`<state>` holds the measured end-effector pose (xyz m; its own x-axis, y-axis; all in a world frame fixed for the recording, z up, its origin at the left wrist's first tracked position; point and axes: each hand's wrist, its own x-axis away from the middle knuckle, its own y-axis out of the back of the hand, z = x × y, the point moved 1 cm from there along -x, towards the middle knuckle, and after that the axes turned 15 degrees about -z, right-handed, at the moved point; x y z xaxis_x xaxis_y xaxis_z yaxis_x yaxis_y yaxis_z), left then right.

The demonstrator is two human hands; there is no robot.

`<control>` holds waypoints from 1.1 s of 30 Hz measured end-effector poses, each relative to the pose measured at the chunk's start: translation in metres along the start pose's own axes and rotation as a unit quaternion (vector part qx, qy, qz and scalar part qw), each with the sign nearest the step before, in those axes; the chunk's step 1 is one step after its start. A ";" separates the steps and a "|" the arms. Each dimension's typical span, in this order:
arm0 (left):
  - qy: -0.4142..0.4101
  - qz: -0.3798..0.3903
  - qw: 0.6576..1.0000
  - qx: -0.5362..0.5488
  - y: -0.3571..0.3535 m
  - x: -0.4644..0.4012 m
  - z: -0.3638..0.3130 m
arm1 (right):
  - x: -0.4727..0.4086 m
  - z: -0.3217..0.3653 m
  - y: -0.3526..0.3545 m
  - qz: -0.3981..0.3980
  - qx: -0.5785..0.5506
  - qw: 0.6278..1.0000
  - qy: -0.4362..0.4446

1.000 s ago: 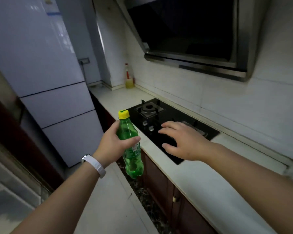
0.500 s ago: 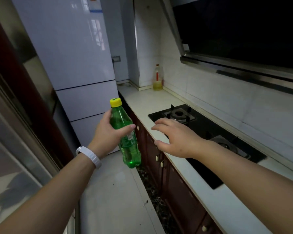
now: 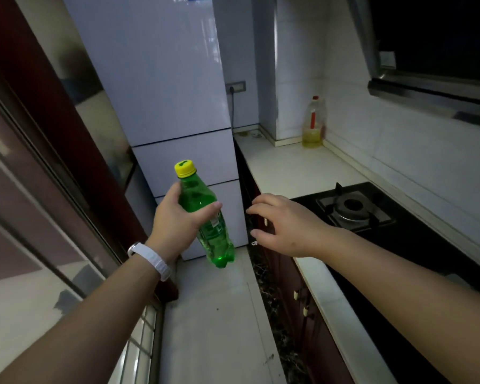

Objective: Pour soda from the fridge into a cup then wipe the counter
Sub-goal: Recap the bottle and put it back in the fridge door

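Head view: my left hand (image 3: 178, 225) grips the capped green soda bottle (image 3: 205, 217) in front of the closed fridge (image 3: 161, 79); its label is partly hidden by my fingers. My right hand (image 3: 286, 225) hovers beside it, empty, fingers loosely spread, over the counter (image 3: 297, 164) edge.

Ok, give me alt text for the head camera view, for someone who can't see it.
A person's left hand grips a capped green soda bottle in a narrow kitchen, while the right hand reaches forward, fingers spread and empty. A white fridge stands ahead, with a counter, a gas stove and an oil bottle along the right.
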<state>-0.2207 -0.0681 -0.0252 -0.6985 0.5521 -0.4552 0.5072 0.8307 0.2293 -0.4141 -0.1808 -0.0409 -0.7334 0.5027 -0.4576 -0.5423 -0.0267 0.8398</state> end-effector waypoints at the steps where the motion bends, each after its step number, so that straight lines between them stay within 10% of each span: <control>1: -0.002 -0.011 1.000 -0.009 -0.003 -0.010 0.002 | -0.013 -0.008 -0.002 0.001 -0.003 1.000 0.007; 33: 0.022 -0.089 0.994 -0.059 0.095 -0.370 0.223 | -0.428 0.027 -0.218 0.040 -0.038 0.992 0.115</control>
<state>0.1986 -0.2095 -0.0265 -0.7941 0.3963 -0.4608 0.3130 0.9166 0.2489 0.0286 -0.3669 -0.0202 -0.8448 0.2864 -0.4520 -0.5014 -0.1289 0.8555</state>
